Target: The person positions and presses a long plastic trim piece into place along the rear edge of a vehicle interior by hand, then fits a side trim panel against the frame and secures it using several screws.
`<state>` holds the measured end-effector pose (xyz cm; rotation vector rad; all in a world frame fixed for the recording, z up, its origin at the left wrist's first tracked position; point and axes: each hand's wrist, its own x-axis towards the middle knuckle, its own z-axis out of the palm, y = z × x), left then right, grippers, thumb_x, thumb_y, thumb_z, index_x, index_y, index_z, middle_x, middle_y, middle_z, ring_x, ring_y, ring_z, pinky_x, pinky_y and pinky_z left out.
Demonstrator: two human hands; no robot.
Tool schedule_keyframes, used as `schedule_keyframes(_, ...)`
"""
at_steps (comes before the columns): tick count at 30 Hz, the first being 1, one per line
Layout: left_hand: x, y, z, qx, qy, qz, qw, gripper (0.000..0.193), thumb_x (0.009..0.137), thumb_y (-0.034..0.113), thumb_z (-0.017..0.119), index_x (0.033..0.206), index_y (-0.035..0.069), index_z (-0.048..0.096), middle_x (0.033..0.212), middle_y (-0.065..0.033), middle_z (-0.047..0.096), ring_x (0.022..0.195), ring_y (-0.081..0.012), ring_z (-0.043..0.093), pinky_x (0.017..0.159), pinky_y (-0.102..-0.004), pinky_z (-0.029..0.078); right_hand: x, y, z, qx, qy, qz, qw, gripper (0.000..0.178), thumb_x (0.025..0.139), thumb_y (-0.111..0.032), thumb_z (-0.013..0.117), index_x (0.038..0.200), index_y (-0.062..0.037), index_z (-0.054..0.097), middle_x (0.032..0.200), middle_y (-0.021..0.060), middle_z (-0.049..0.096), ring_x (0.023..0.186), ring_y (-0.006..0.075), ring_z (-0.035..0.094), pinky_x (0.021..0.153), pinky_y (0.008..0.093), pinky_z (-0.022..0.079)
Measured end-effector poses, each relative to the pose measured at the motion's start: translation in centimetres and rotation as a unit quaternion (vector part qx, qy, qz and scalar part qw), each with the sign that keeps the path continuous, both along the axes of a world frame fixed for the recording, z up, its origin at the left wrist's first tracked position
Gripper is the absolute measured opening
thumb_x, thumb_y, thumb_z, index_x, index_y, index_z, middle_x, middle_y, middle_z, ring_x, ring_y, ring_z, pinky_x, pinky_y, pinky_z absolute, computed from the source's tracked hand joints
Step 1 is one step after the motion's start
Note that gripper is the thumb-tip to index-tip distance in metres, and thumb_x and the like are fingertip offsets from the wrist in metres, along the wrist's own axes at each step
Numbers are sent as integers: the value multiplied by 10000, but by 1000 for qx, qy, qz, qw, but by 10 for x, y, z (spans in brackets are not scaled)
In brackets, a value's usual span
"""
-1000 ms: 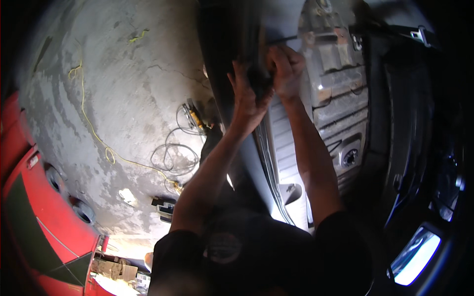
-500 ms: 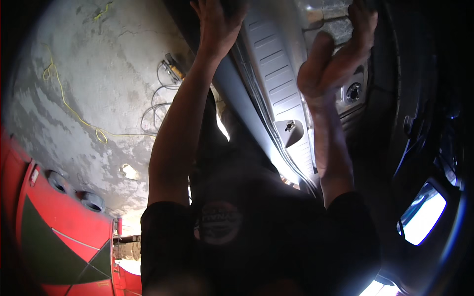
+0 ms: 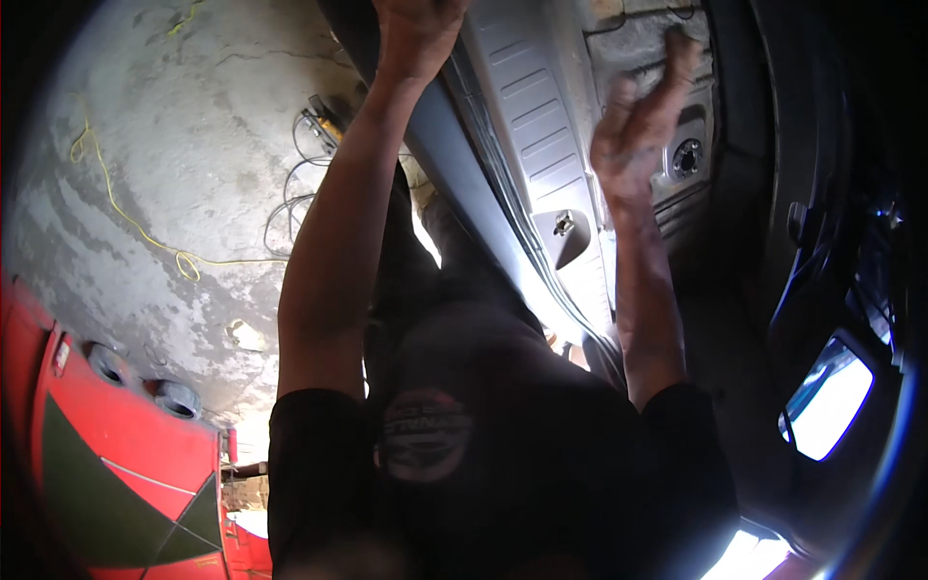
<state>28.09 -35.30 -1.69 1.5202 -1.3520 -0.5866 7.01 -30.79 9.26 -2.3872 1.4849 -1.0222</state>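
Observation:
My left hand (image 3: pixel 418 39) is at the upper edge, beside the dark, long frame edge of a vehicle's door opening. Its fingers run out of the picture, so what they touch cannot be made out. Over the bare vehicle floor, my right hand (image 3: pixel 638 130) is raised with thumb and fingers apart and nothing visible in it. Below and left of that hand lies a ribbed metal sill panel (image 3: pixel 546 135), with a bundle of dark cables (image 3: pixel 507 198) running along it. A round black fitting (image 3: pixel 687 157) sits in the floor to the right of my right hand.
A yellow cord (image 3: pixel 121 208) and a yellow-and-black tool (image 3: pixel 324 124) with a black cable lie on the concrete floor (image 3: pixel 222 106) at left. Two tyres (image 3: pixel 174 398) stand by a red-and-green panel (image 3: pixel 126 464). A mirror (image 3: pixel 827 398) hangs at the right.
My right hand has drawn slightly down and left, its fingers still apart. My left hand has shifted a little up and left. The whole view has moved slightly.

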Motion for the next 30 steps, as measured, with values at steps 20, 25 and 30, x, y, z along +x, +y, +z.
schedule_keyframes(20, -6, -15, 46, 111, -120, -109, 981, 861, 949, 322, 762, 1572, -23, 277, 1569, -302, 292, 1475, -475, 313, 1215, -516, 298, -48, 271, -11, 365, 166, -89, 912, 560, 972, -192, 622, 1490, -16, 502, 1650, 247, 305, 1577, 364, 233, 1283, 541, 219)
schedule_keyframes(25, -47, -1, 74, 20, -315, -141, 938, 738, 943, 180, 735, 1557, 41, 350, 1586, -326, 259, 1498, -544, 219, 1220, -611, 244, -86, 332, 2, 270, 141, -226, 925, 612, 922, -92, 590, 1516, -14, 462, 1618, 323, 301, 1541, 459, 270, 1233, 602, 287)
schedule_keyframes(30, -97, -4, 89, -24, -288, -285, 914, 636, 1009, 287, 634, 1554, 72, 385, 1605, -342, 255, 1511, -541, 212, 1228, -652, 178, -116, 350, -26, 346, 136, -312, 874, 772, 981, -269, 637, 1633, -63, 279, 1653, 274, 276, 1553, 464, 230, 1228, 635, 230)
